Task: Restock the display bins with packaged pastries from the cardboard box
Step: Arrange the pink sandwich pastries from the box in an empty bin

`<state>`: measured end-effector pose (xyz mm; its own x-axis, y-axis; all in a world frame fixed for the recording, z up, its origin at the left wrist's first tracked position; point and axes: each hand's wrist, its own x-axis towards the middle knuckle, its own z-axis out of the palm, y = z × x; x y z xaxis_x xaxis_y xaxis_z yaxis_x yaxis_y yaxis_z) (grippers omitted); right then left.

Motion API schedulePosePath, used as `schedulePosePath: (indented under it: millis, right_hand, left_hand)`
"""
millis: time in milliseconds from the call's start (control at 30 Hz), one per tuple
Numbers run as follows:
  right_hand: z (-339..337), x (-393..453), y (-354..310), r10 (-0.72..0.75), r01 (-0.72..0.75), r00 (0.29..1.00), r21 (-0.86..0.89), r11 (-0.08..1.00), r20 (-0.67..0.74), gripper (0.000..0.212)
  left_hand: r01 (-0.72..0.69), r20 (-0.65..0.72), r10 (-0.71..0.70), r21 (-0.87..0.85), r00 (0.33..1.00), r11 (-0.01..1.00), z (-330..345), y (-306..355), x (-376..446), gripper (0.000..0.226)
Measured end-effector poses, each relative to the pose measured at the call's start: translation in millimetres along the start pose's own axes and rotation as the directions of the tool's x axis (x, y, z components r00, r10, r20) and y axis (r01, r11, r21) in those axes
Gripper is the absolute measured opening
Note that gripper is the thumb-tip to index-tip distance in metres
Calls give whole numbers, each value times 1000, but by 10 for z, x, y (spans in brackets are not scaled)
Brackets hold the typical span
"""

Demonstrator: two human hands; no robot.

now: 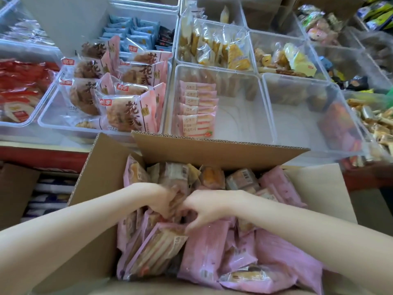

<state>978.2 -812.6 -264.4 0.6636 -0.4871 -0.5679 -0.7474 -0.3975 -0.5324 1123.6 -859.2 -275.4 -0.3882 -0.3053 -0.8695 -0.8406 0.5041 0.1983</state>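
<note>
An open cardboard box (212, 153) in front of me is full of pink packaged pastries (208, 252). Both my hands are down among the packets at the box's middle. My left hand (164, 198) has its fingers curled into the pile and grips a packet there. My right hand (202, 207) touches it from the right, fingers curled round the pink packets. Behind the box stands a clear display bin (265, 107) with a short row of the same pink pastries (197, 107) along its left side.
A bin of large pink-wrapped cakes (119, 90) sits to the left, red packets (19, 86) further left. Bins of yellow pastries (214, 47) stand at the back. A clear bin (331, 96) with orange packets is on the right. The box's far flap stands upright.
</note>
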Motion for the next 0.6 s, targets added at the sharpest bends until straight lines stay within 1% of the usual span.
schedulePosePath:
  millis: [67, 133, 167, 233, 300, 367, 433, 500, 600]
  right_hand:
    - [132, 140, -131, -68, 67, 998, -53, 996, -8, 50]
    - [256, 259, -258, -71, 68, 997, -110, 992, -16, 54]
    - [283, 287, -325, -53, 49, 998, -114, 992, -25, 51]
    - [258, 266, -419, -38, 32, 998, -109, 994, -52, 37]
    - [108, 143, -451, -28, 24, 999, -103, 994, -37, 29]
    - [-170, -30, -381, 18, -23, 999, -158, 987, -33, 27]
    - [-521, -225, -264, 114, -115, 993, -167, 979, -17, 24]
    - [-864, -419, -144, 174, -174, 985, -102, 979, -10, 23]
    - [-1262, -725, -51, 235, -234, 971, 20, 972, -43, 19]
  left_hand:
    - [-12, 10, 12, -16, 1000, 1000, -9, -82, 1, 92]
    - [4, 51, 3, -125, 999, 992, -76, -190, -44, 96]
    - [6, 60, 4, -165, 998, 986, -97, -220, -82, 99]
    - [1, 56, 9, -171, 998, 985, -138, -245, -156, 99]
    - [-28, 40, 34, -127, 999, 992, -209, -241, -236, 89]
    - [-49, 4, 50, -128, 999, 991, -329, -262, -327, 81]
    - [-57, -51, 48, -211, 998, 976, -480, -305, -448, 62]
    - [-80, -45, 69, -321, 997, 944, -658, -311, -602, 44]
    - [-143, -32, 143, -415, 989, 898, -1001, -283, -824, 34]
